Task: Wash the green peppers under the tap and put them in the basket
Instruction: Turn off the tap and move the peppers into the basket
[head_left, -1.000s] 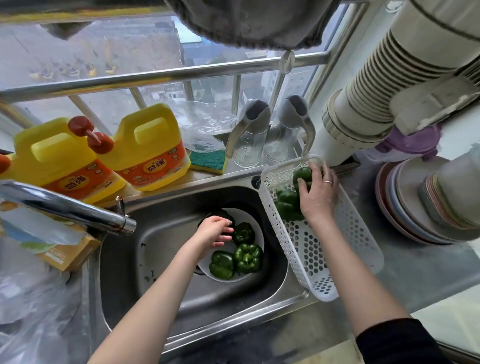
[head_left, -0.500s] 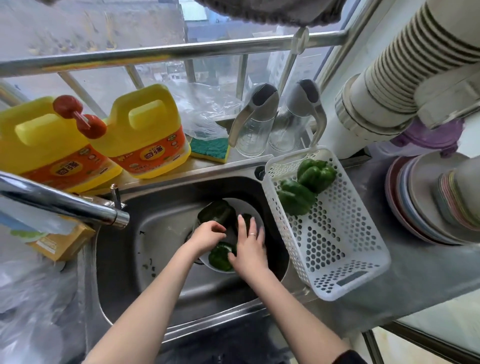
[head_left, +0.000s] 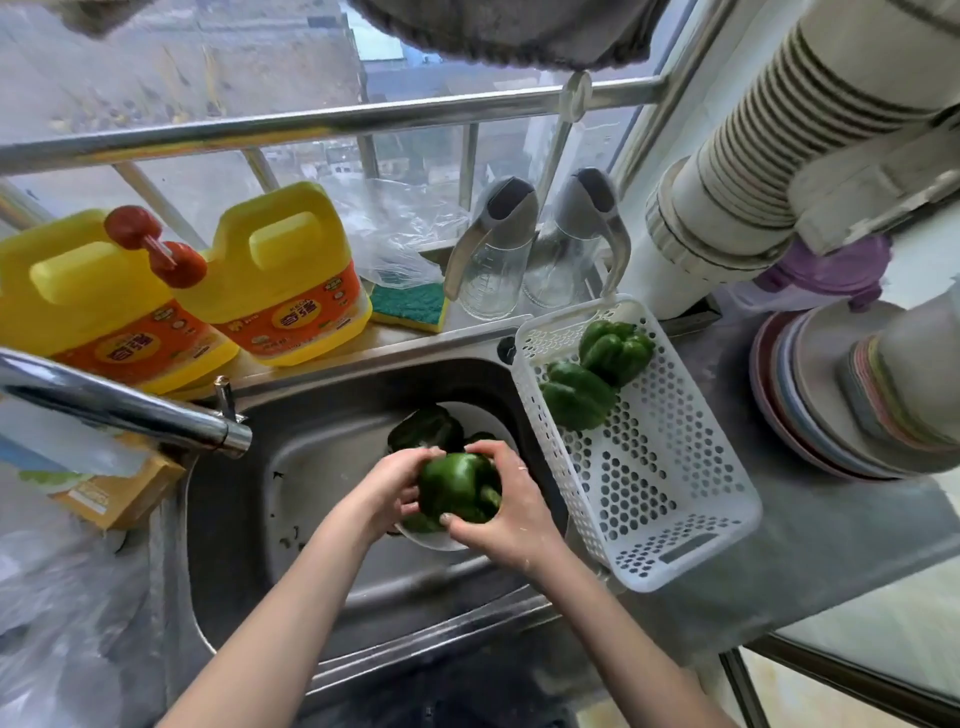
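Over the sink (head_left: 249, 525), both hands are gripping one green pepper (head_left: 457, 492): left hand (head_left: 387, 488) and right hand (head_left: 506, 514) are curling fingers around it, above the white bowl (head_left: 441, 540). Two peppers (head_left: 597, 371) are lying in the basket (head_left: 675, 514).

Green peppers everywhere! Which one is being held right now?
The dark green pepper over the sink, gripped by both the left hand and right hand. The others lie untouched in the basket or bowl.

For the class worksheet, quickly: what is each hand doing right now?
Left hand: fingers curled round the glossy dark green bell pepper, gripping it.
Right hand: gripping the same pepper.
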